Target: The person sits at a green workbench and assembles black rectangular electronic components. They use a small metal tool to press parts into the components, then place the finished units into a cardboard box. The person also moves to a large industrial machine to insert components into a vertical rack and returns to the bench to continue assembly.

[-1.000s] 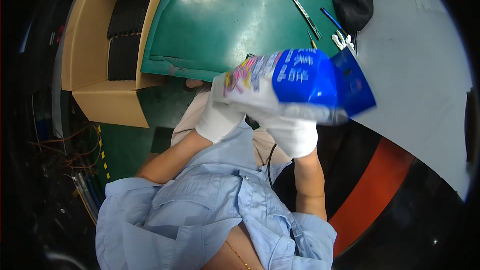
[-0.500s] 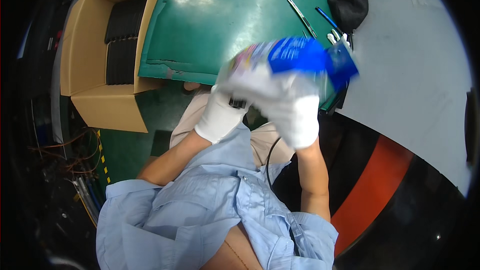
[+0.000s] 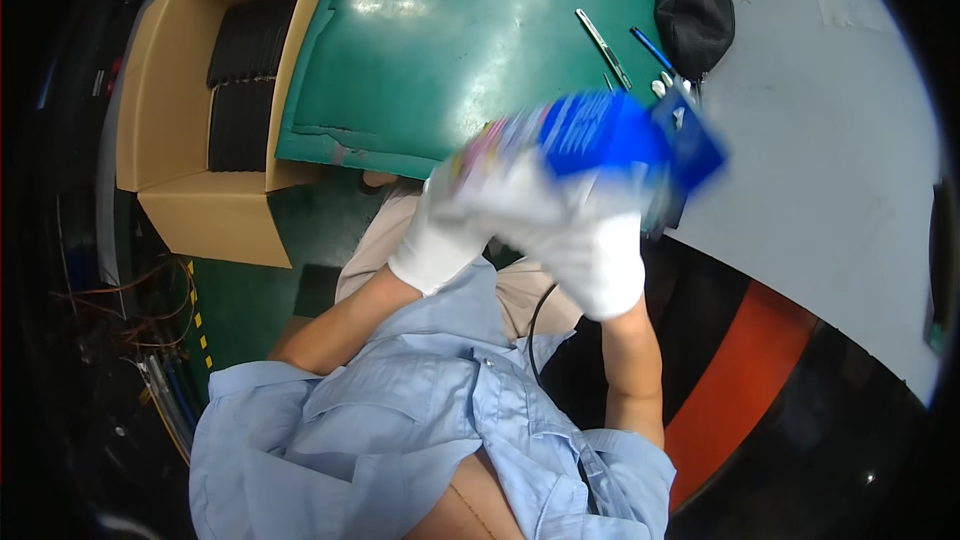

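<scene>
A printed package [image 3: 605, 135], blue with a multicoloured end and a darker blue flap at its right, is raised in front of me over the table's near edge. Motion smears it, so its exact kind does not show. My right hand [image 3: 598, 252], in a white glove, is closed on the package from its near side. At its left end my left hand [image 3: 447, 232], gloved in white too, grips it with the fingertips partly hidden behind blur. A utility knife [image 3: 603, 48] and a blue pen [image 3: 651, 46] lie on the green mat [image 3: 440, 50] beyond.
An open cardboard box [image 3: 165, 90] with black flat pieces [image 3: 240, 125] stands at the left. A black pouch [image 3: 694, 15] rests at the far right of the mat, by a grey tabletop [image 3: 810, 140]. A black cable [image 3: 535, 335] hangs by my lap.
The package has shifted slightly nearer to me and tilted, its flap end lower and further right. My right hand moved with it. A small black item by my left hand no longer shows.
</scene>
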Demonstrator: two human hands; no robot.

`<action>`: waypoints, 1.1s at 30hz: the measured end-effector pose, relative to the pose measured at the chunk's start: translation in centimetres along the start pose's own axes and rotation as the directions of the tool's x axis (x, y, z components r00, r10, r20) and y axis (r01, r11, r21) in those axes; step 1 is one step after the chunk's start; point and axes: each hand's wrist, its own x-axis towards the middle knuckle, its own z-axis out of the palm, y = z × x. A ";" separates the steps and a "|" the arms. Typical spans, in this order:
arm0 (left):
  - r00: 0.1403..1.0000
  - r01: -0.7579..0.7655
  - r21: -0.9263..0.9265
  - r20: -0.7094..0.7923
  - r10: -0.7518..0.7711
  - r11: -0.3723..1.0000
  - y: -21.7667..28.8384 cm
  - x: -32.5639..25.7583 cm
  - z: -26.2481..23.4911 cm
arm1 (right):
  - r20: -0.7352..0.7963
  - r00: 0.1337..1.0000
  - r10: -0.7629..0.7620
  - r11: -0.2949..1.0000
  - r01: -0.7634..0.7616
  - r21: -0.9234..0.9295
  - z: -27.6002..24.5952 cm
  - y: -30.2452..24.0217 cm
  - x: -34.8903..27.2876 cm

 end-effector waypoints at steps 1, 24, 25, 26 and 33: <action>0.990 0.140 -0.050 0.015 -0.140 0.989 -0.1 -0.5 0.3 | -0.002 1.000 0.023 0.999 -0.023 -0.040 0.2 0.3 0.5; 0.996 0.062 0.467 0.029 -0.085 0.882 -0.2 9.5 -3.8 | -0.173 0.886 0.429 0.901 -0.432 0.023 6.0 17.8 20.8; 0.982 0.096 0.531 0.086 -0.166 0.842 -0.8 11.3 -3.6 | -0.169 0.879 0.446 0.887 -0.459 -0.046 6.1 18.0 21.3; 0.959 0.122 0.593 0.138 -0.249 0.796 -1.4 13.1 -3.3 | -0.174 0.884 0.434 0.898 -0.440 0.005 5.9 18.4 21.4; 0.894 -0.018 0.648 0.352 -0.278 0.762 -7.3 17.6 -0.2 | -0.323 0.883 0.339 0.753 -0.461 -0.470 2.2 19.6 15.2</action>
